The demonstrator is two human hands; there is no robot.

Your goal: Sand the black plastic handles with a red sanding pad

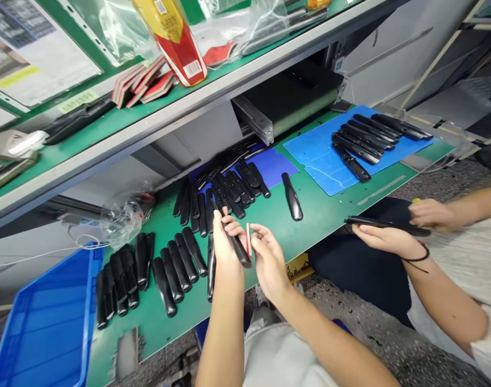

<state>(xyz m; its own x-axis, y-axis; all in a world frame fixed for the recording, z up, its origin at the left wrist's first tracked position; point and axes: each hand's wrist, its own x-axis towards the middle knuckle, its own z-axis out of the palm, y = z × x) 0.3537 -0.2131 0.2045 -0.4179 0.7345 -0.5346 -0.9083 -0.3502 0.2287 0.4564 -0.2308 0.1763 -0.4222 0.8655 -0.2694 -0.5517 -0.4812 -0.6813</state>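
Note:
My left hand [225, 239] is closed around a long black plastic handle piece [240, 250], held upright over the front edge of the green bench [322, 209]. My right hand [268, 257] pinches a small thin red-and-white strip [248, 238] right beside that piece. Just left of my hands, rows of the same black handle pieces [177, 266] lie on the green mat. More lie in a heap [225, 185] farther back, and a single one [292, 196] lies apart to the right.
A co-worker's two hands [390, 236] on the right hold a long black piece [386, 224]. Black pieces lie on a blue mat [310, 148] at the back right. A blue crate [48, 322] stands at the left. A plastic bag [124, 215] and a cluttered shelf [120, 129] sit behind.

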